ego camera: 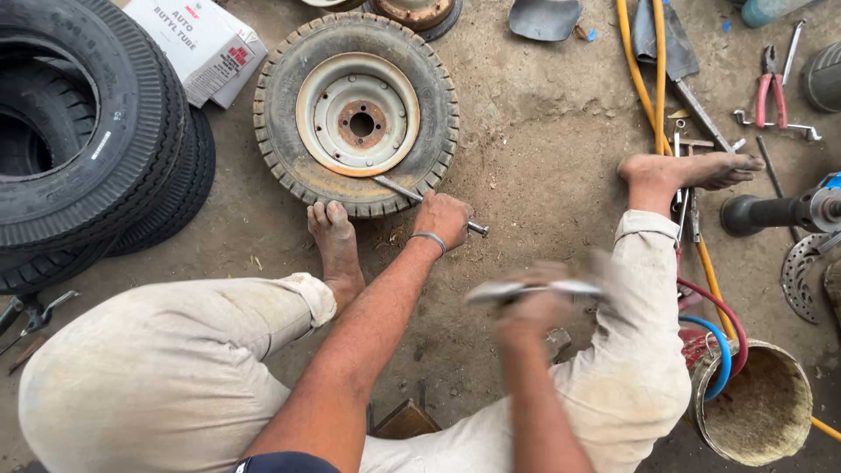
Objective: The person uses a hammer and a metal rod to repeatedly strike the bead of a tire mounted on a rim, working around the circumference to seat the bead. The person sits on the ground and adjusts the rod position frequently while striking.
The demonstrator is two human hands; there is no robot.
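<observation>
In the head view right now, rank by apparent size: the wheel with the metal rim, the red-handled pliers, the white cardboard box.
1. Wheel
2. White cardboard box, partly cut off by the frame edge
3. Red-handled pliers

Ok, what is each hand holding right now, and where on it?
Left hand grips a metal tyre lever near its outer end, tip at the wheel rim. Right hand holds a blurred metal tool near one end; its kind cannot be told.

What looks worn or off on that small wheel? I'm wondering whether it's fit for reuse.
The small wheel lies flat on the dirt floor, its pale rim rusted at the hub and along its lower edge. The left hand holds a metal bar wedged between tyre and rim. The right hand is too blurred to judge.
</observation>
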